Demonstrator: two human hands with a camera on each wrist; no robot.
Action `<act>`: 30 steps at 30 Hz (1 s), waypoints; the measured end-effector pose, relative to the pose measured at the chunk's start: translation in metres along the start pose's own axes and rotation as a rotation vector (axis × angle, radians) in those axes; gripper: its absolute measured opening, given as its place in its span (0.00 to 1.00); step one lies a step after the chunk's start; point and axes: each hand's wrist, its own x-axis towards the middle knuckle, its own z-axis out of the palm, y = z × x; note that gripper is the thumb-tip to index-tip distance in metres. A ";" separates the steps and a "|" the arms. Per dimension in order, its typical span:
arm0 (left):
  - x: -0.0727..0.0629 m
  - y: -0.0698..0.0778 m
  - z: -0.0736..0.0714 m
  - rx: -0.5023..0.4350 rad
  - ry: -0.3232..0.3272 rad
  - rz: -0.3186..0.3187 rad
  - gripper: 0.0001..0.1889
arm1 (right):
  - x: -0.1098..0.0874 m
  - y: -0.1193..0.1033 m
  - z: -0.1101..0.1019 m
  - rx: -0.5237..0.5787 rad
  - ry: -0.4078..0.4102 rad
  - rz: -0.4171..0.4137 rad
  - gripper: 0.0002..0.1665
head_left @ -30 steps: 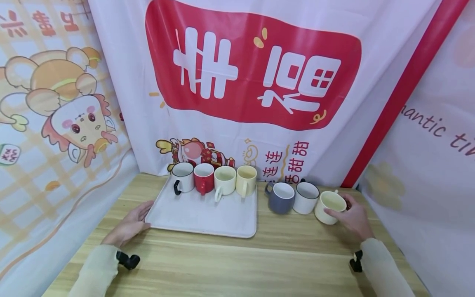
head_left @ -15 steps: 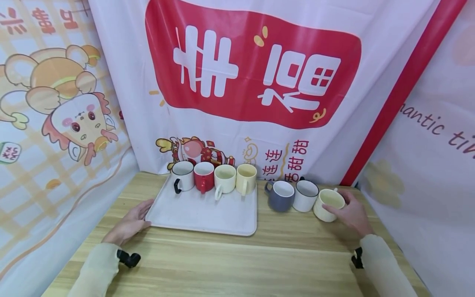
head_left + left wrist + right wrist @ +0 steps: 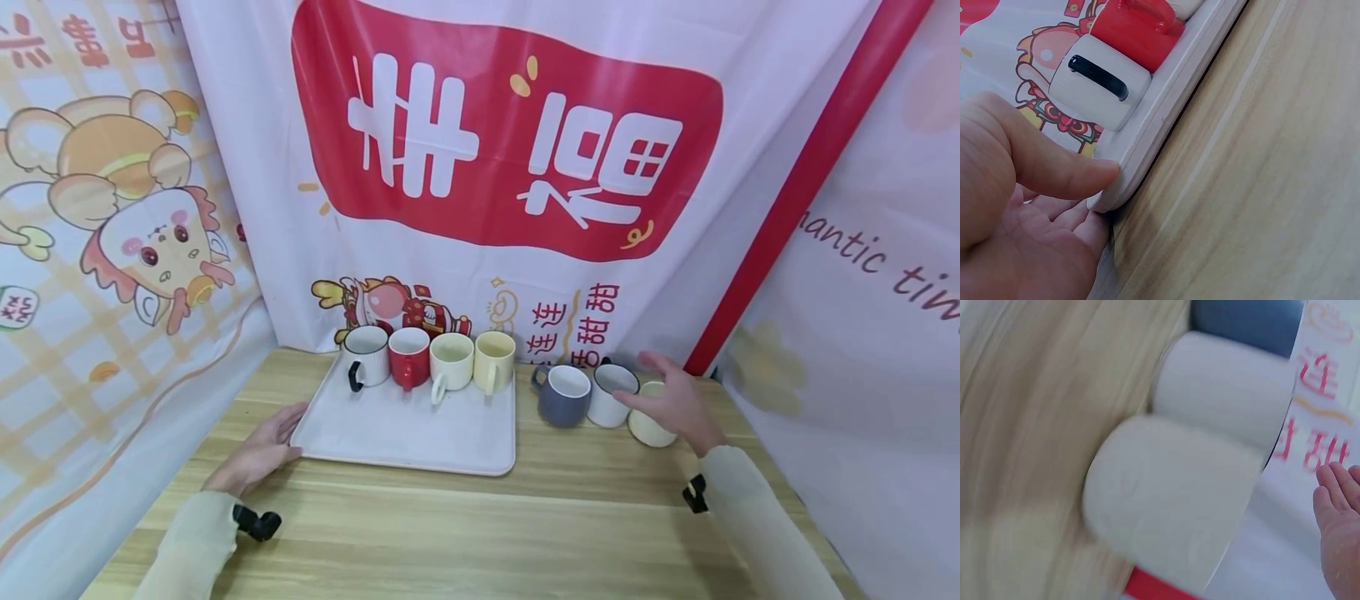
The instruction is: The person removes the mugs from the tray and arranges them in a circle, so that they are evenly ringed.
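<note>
My left hand (image 3: 258, 450) grips the near left corner of a white tray (image 3: 408, 433), thumb on top of the rim and fingers against its outer side in the left wrist view. Along the tray's back stand a white ribbed mug (image 3: 367, 358) with a black handle, a red mug (image 3: 408, 357), a pale cream mug (image 3: 452, 364) and a yellow mug (image 3: 495, 362). To the right, my right hand (image 3: 678, 404) hovers with extended fingers above another cream mug (image 3: 651, 427), partly covering it. Beside that mug are a black-rimmed white mug (image 3: 609, 404) and a grey-blue mug (image 3: 564, 398).
The wooden table (image 3: 465, 533) stretches in front of the tray and the mugs. A printed cloth (image 3: 510, 283) hangs right behind them, and another cloth (image 3: 112, 275) borders the left side.
My right hand has let go of the right-hand cream mug and moved up and left, over it toward the black-rimmed white mug. My left hand stays at the tray.
</note>
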 end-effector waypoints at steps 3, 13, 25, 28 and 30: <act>-0.001 0.001 0.000 0.006 0.000 0.001 0.47 | 0.005 -0.018 0.016 0.041 -0.015 -0.054 0.59; -0.001 0.001 -0.003 0.000 -0.006 0.012 0.47 | 0.017 -0.074 0.069 0.156 -0.039 -0.267 0.52; 0.002 -0.004 -0.003 -0.012 -0.009 0.017 0.47 | 0.020 -0.116 0.135 0.346 -0.067 -0.240 0.45; 0.001 -0.004 -0.002 -0.010 -0.007 0.017 0.47 | 0.022 -0.117 0.150 0.405 -0.066 -0.179 0.46; 0.001 -0.004 -0.002 -0.009 -0.008 0.016 0.47 | 0.024 -0.116 0.160 0.415 -0.049 -0.149 0.46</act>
